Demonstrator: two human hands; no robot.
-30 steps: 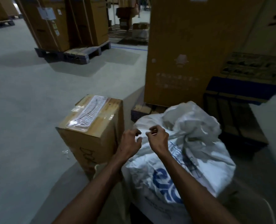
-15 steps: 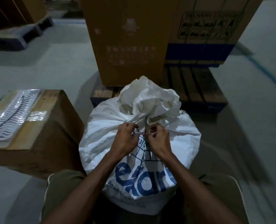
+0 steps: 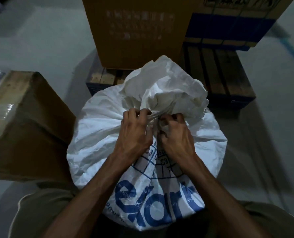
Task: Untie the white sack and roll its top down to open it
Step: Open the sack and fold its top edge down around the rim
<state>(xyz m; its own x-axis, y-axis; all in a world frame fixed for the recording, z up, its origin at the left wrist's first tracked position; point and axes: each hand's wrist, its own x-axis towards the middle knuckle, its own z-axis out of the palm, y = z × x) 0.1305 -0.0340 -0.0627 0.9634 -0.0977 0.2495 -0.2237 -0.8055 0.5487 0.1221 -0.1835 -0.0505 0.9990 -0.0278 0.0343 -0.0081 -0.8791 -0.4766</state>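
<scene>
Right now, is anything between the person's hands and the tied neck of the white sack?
Nothing visible. The left hand and right hand are already on the tie cinching the white woven sack with blue print; the brown cardboard boxes stand clear.

Dim light. Pale grey floor [image 3: 39, 45] with a blue line [image 3: 290, 47] at right. Tall carton [image 3: 136, 31] on a pallet [image 3: 228, 83] ahead; brown box [image 3: 22, 126] at left.
</scene>
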